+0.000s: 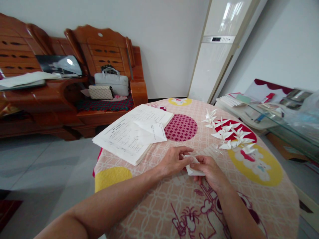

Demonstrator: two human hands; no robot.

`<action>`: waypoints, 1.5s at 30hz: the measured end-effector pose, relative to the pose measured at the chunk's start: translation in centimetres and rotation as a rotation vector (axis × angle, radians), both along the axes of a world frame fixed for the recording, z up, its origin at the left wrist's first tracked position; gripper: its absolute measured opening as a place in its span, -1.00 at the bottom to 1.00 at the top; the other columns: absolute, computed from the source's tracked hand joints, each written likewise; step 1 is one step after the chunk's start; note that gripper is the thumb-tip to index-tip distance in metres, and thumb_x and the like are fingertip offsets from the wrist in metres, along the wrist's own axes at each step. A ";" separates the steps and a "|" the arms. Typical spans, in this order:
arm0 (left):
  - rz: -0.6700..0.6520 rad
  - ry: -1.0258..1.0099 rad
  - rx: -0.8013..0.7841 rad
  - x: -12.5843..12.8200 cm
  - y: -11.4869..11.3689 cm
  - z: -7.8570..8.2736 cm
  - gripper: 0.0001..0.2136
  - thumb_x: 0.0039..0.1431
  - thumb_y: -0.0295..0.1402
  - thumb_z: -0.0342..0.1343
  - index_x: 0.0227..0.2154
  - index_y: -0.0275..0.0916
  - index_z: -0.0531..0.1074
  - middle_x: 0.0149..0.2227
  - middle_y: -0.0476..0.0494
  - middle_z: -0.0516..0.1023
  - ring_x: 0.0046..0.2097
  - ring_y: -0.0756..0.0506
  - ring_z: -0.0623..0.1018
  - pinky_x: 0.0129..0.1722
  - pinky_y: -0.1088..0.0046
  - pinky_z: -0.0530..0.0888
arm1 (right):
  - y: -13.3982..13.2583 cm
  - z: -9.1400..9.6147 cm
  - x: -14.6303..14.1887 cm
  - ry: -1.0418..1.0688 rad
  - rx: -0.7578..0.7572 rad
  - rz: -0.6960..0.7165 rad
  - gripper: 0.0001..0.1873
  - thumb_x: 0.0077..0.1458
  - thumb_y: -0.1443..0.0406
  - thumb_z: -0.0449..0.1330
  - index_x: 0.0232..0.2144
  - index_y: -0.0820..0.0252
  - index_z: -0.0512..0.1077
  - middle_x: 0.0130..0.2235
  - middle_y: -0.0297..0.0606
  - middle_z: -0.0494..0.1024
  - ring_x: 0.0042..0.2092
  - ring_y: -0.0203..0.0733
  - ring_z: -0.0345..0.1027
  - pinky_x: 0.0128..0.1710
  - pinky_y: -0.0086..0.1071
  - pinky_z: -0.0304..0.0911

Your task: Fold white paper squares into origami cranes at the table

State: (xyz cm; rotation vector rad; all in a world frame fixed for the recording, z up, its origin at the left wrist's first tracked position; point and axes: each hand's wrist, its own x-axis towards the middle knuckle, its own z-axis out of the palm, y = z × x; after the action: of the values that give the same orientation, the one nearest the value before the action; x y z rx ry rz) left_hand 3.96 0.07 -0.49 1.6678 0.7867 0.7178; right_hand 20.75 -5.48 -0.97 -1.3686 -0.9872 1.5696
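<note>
Near the middle of the round table, a small folded piece of white paper is between my two hands. My left hand pinches its upper left side, with the thumb on top. From the right, my right hand grips the same paper, thumb above and fingers partly hidden underneath. Several white folded paper cranes are grouped on the cloth beyond my right hand. A stack of printed paper sheets lies to the left of my hands, with a loose creased sheet on top.
A patterned pink tablecloth covers the table. Carved wooden chairs stand at the back left, holding a grey bag and a quilted purse. At the right is a glass-topped stand with papers and plastic bags. A tall white cabinet unit rises behind.
</note>
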 end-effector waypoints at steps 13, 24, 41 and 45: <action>-0.380 0.092 0.595 -2.2 0.0 3.7 -0.62 -0.05 -0.55 0.15 -0.10 -0.23 0.46 0.40 -0.13 -0.18 0.37 -0.31 -0.03 0.28 0.05 0.09 | -0.1 0.1 0.3 -0.028 -0.062 -0.004 -0.73 -0.20 0.20 0.33 -0.49 0.30 0.44 -0.61 -0.31 0.49 -0.72 -0.33 0.24 -0.83 -0.51 0.12; -0.433 0.392 0.983 -1.2 -0.7 2.0 -0.84 -0.01 -0.43 0.26 -0.31 -0.23 0.51 0.38 -0.08 -0.08 0.38 -0.28 -0.10 0.33 0.01 -0.16 | -0.2 0.2 -0.4 -0.142 -0.017 -0.007 -0.86 -0.17 0.29 0.24 -0.53 0.29 0.50 -0.71 -0.33 0.46 -0.76 -0.32 0.22 -0.81 -0.52 0.11; -0.410 0.538 1.156 -0.6 -1.2 1.0 -0.85 0.23 -0.42 0.02 -0.26 -0.30 0.49 0.35 -0.22 0.03 0.37 -0.20 -0.01 0.35 0.05 -0.22 | -0.4 0.3 -0.3 -0.094 0.020 0.014 -0.85 -0.16 0.31 0.22 -0.52 0.32 0.51 -0.68 -0.30 0.49 -0.74 -0.32 0.25 -0.79 -0.53 0.15; -0.385 0.531 1.124 -0.7 -1.2 0.7 -0.83 0.19 -0.40 0.08 -0.18 -0.28 0.47 0.34 -0.20 0.06 0.37 -0.22 0.01 0.35 0.06 -0.20 | -0.3 0.3 -0.4 -0.116 -0.001 0.008 -0.83 -0.21 0.28 0.23 -0.52 0.31 0.50 -0.74 -0.33 0.44 -0.77 -0.31 0.22 -0.81 -0.52 0.13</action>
State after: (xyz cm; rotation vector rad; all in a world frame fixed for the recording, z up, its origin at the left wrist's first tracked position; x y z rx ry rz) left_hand 3.28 -1.08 0.23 3.0081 0.3540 0.4362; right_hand 20.39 -5.80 -0.63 -1.4716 -1.0628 1.5109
